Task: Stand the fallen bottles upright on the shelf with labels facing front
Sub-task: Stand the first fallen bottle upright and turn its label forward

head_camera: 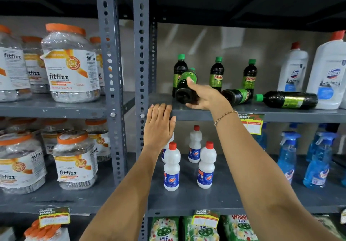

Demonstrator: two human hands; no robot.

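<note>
Right hand fingers wrapped round dark bottle, tilted, base toward camera, frame centre. Left hand fingers pressed together, flat, tips on shelf edge. Right of centre: two fallen bottles on shelf. Three upright bottles behind.
</note>
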